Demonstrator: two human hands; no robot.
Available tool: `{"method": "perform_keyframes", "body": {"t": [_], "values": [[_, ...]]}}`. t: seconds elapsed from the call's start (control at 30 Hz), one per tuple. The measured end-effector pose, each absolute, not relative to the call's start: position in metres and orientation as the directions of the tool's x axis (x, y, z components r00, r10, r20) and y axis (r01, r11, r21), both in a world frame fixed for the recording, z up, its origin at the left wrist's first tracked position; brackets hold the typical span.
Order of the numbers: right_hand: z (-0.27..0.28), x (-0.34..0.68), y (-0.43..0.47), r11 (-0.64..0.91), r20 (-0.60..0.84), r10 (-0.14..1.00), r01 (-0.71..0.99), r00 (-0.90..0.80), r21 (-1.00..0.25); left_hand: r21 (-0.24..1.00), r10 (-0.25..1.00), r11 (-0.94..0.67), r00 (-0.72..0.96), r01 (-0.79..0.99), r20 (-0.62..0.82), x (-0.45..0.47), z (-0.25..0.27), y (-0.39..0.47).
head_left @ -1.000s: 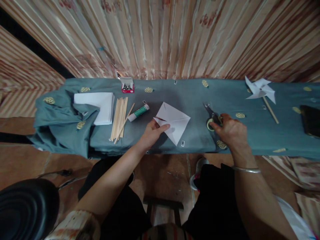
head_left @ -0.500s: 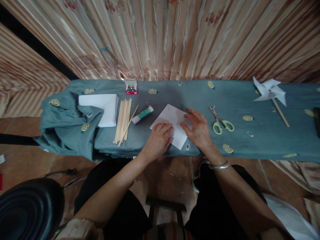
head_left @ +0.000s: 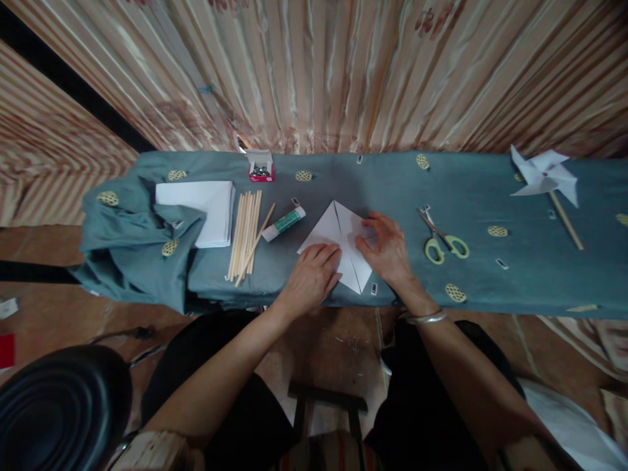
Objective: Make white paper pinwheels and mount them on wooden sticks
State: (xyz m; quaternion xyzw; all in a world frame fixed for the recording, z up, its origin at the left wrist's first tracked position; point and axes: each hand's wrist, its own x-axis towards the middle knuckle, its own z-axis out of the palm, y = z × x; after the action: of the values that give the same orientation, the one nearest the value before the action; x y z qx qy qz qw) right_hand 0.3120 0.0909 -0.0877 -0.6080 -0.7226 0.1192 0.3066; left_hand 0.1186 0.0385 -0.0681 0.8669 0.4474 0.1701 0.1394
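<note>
A white square sheet of paper (head_left: 350, 261) lies like a diamond on the cloth-covered table, with slits running in from its corners. My left hand (head_left: 311, 275) rests on its lower left side, fingers laid over the sheet and thumb apart. At the right corner, my right hand (head_left: 387, 248) touches the paper with thumb and fingers spread; that corner is partly hidden under it. Left of the sheet is a glue stick (head_left: 283, 224). Green-handled scissors (head_left: 441, 242) lie to the right of my right hand, their blades pointing away from me.
Thin wooden sticks (head_left: 246, 229) lie beside a stack of white paper (head_left: 218, 216), partly under bunched cloth (head_left: 132, 242). A small red-and-white box (head_left: 261, 170) of metal pins stands open behind. A paper pinwheel (head_left: 547, 175) on a stick lies far right. A black round stool (head_left: 63, 405) is lower left.
The view has shifted slightly, so the table's things sit a little differently in it. The paper's slits now show more plainly. Both hands have stayed on the paper with little movement.
</note>
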Motion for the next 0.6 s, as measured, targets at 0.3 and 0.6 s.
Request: {"method": "perform_keyframes", "body": {"t": [0.3,0.6], "values": [[-0.082,0.334,0.095,0.188,0.296,0.955,0.83,-0.03,-0.524,0.39,0.821,-0.566,0.543,0.727,0.179,0.119,-0.07,0.039],[-0.093,0.359,0.101,0.2,0.357,0.934,0.863,-0.025,-0.463,0.387,0.816,-0.574,0.547,0.722,0.189,0.117,-0.071,0.039]]}}
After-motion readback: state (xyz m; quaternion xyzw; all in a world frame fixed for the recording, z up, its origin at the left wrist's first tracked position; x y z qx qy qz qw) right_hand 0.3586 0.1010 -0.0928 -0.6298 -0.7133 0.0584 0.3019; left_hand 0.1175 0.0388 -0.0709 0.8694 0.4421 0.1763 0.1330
